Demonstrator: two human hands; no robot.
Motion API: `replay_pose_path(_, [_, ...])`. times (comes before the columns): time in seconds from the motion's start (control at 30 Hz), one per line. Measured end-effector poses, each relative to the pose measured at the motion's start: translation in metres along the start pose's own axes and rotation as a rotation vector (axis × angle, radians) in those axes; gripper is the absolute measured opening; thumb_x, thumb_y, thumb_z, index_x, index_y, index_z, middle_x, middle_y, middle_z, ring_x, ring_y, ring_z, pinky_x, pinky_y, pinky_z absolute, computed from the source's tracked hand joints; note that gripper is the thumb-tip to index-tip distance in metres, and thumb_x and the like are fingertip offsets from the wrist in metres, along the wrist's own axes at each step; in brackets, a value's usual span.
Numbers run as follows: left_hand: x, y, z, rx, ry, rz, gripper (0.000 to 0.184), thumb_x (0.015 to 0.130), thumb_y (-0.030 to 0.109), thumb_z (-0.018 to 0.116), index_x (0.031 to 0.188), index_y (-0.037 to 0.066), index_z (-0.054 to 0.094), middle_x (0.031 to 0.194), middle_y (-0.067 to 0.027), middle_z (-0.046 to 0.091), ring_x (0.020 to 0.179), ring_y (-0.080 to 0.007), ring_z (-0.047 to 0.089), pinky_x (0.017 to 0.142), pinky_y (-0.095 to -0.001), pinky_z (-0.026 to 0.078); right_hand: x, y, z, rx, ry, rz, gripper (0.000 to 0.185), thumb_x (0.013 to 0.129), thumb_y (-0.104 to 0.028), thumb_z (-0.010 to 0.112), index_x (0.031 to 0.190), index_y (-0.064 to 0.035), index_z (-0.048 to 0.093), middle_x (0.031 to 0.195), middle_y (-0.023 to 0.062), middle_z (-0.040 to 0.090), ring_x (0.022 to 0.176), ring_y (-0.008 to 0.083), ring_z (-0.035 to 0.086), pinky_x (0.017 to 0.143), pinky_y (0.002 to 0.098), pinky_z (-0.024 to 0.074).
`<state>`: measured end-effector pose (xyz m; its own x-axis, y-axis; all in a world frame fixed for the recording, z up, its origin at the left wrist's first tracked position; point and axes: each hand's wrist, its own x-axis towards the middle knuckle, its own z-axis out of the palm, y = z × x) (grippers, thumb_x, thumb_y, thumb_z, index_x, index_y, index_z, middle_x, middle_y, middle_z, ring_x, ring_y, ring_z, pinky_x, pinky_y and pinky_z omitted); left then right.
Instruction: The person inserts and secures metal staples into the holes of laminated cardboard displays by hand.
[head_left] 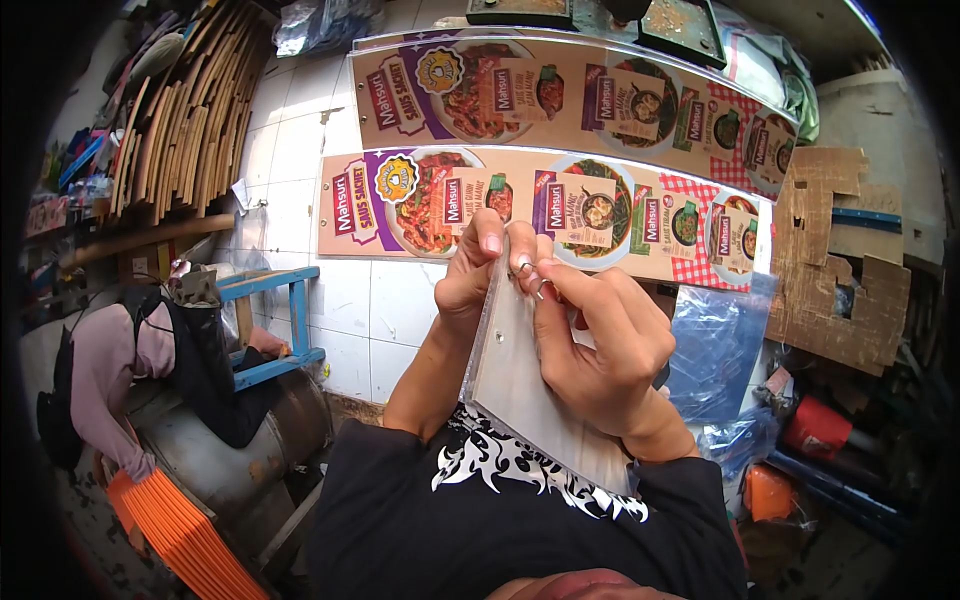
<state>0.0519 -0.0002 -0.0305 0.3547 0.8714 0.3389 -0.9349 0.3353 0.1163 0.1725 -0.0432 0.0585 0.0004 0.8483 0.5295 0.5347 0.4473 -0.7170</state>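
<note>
My left hand [470, 285] grips the top end of a pale, flat panel [530, 390] with a clear plastic edge, held tilted against my chest. A small hole with a metal rim shows in the panel's face. My right hand [610, 330] is closed in a pinch at the same end, on a small, thin metal ring [541, 288]. Fingertips of both hands meet around the ring, so whether it passes through the panel is hidden. Beyond my hands lie two long printed food-sachet display boards, a nearer board [340, 235] and a farther board [375, 125].
Stacked cardboard strips [185, 110] stand at the far left. A person in a pink sleeve [100, 390] is beside a blue frame [300, 315] and an orange slatted object [185, 535]. To the right are cut cardboard [850, 310] and clear blue plastic sheets [712, 340].
</note>
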Motion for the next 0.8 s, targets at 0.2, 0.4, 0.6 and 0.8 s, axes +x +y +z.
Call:
replay_pose_path(0.2, [-0.0002,0.0022,0.0011,0.008,0.005,-0.025,0.012,0.092,0.006,0.063,0.101,0.012,0.057,0.094,-0.0088,0.059,0.090,-0.0207,0.058,0.082,-0.0308,0.053,-0.0003,-0.0008,0.0005,-0.004,0.016,0.002,0.024,0.072,0.009,0.072,0.094,0.0021,0.066,0.068,0.0084,0.053,0.054,0.0226,0.052,0.051,0.0330,0.0429])
replay_pose_path(0.4, [-0.0012,0.0019,0.0024,0.008,0.013,-0.020,0.012,0.092,0.006,0.062,0.102,0.011,0.056,0.094,-0.0092,0.059,0.089,-0.0204,0.058,0.082,-0.0308,0.052,-0.0011,-0.0009,0.0006,-0.019,0.015,-0.006,0.025,0.072,0.010,0.072,0.094,0.0024,0.065,0.067,0.0084,0.052,0.053,0.0222,0.051,0.050,0.0326,0.0420])
replay_pose_path(0.6, [-0.0016,0.0028,0.0001,0.032,-0.005,-0.026,0.009,0.094,0.007,0.060,0.101,0.012,0.056,0.095,-0.0105,0.061,0.087,-0.0198,0.059,0.082,-0.0308,0.051,-0.0021,-0.0006,0.0015,-0.020,0.033,-0.011,0.025,0.071,0.011,0.072,0.094,0.0026,0.065,0.066,0.0083,0.052,0.053,0.0218,0.051,0.050,0.0324,0.0411])
replay_pose_path(0.8, [-0.0039,0.0017,-0.0005,0.043,0.016,-0.022,0.008,0.095,0.008,0.059,0.101,0.012,0.056,0.097,-0.0133,0.063,0.086,-0.0193,0.058,0.081,-0.0325,0.050,-0.0034,-0.0018,0.0010,-0.023,0.041,-0.002,0.025,0.071,0.011,0.072,0.094,0.0032,0.065,0.065,0.0083,0.051,0.052,0.0218,0.051,0.049,0.0326,0.0408])
